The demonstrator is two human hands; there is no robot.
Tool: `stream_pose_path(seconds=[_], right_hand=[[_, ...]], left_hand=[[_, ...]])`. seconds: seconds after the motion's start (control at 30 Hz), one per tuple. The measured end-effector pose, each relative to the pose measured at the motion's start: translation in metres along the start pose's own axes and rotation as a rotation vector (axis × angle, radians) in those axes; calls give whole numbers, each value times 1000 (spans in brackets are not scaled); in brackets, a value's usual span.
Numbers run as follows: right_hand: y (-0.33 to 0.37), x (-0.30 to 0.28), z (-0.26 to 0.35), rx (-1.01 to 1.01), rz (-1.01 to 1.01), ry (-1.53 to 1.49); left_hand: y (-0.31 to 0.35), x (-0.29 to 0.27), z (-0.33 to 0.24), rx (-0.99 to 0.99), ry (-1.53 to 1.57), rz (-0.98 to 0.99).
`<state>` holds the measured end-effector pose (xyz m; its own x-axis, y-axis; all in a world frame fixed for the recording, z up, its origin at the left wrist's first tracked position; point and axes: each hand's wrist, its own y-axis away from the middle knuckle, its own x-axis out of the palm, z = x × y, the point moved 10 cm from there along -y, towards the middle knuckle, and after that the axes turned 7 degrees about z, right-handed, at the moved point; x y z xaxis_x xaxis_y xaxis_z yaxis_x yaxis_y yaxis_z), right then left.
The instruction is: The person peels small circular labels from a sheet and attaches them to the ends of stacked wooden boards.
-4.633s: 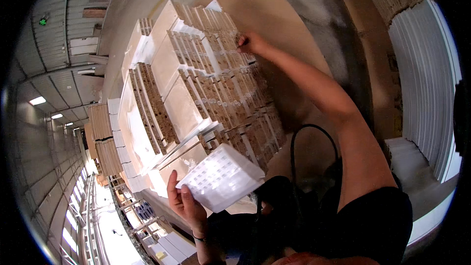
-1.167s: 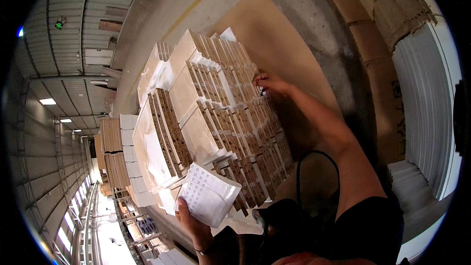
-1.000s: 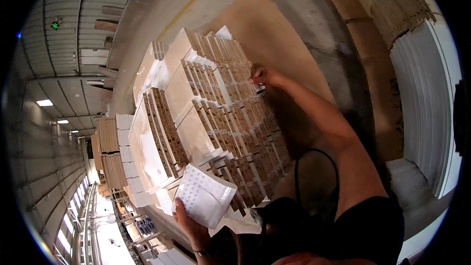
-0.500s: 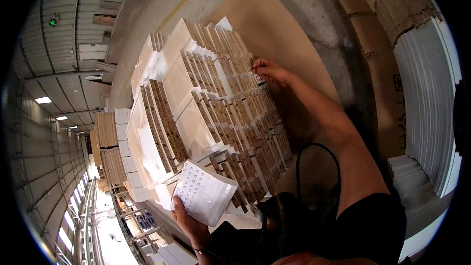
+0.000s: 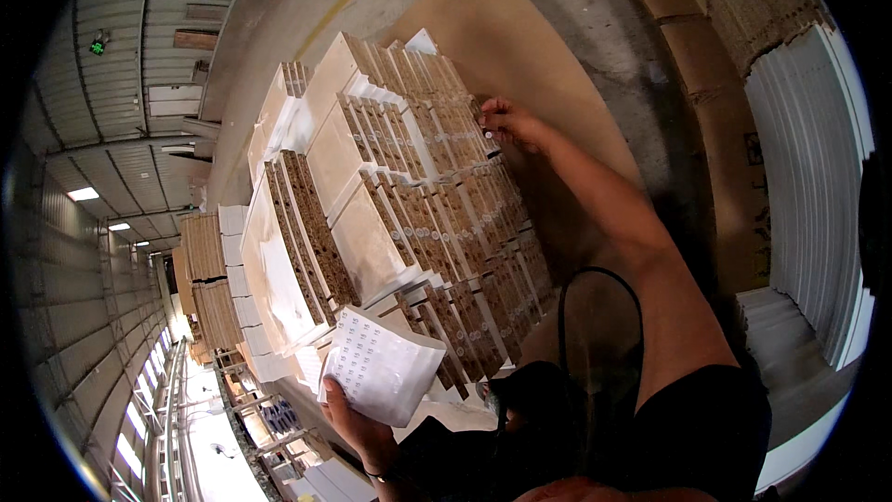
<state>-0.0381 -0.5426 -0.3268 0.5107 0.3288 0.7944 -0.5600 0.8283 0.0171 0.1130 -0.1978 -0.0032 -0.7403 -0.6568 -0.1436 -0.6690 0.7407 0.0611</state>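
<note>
My left hand (image 5: 351,418) grips a white sheet of stickers (image 5: 386,363) by its lower left edge, thumb on top. Rows of small printed marks show on its upper left part; the rest is blank and glossy. My right hand (image 5: 511,124) is stretched out to the far right edge of a stack of chipboard panels (image 5: 409,186). Its fingers are pinched together close to the panel edges, and what is between them is too small to make out. Just below the fingertips a round white sticker (image 5: 489,135) shows. More round white stickers (image 5: 423,235) run in rows along the panel edges.
A brown cardboard sheet (image 5: 530,46) lies on the floor beyond the stack. To the right stand cardboard-wrapped goods (image 5: 706,112) and a tall stack of white panels (image 5: 808,195). More stacked boards (image 5: 204,260) stand at the left. A black cord (image 5: 599,271) loops near my right forearm.
My right hand has lifted slightly, and the round white sticker below its fingertips now shows more fully. The sticker sheet has shifted a little to the left in view.
</note>
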Motion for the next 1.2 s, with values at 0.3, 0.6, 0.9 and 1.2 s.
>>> stream_pose_path(seconds=[0.3, 0.6, 0.9, 1.2], right_hand=[[-6, 7, -7, -4, 98, 209], [-10, -11, -2, -14, 7, 598], [2, -2, 6, 24, -84, -85], [-11, 4, -8, -56, 26, 86]], left_hand=[[4, -2, -6, 41, -83, 14], [7, -2, -15, 116, -42, 64], [11, 2, -21, 152, -110, 36], [10, -1, -14, 124, -81, 42]])
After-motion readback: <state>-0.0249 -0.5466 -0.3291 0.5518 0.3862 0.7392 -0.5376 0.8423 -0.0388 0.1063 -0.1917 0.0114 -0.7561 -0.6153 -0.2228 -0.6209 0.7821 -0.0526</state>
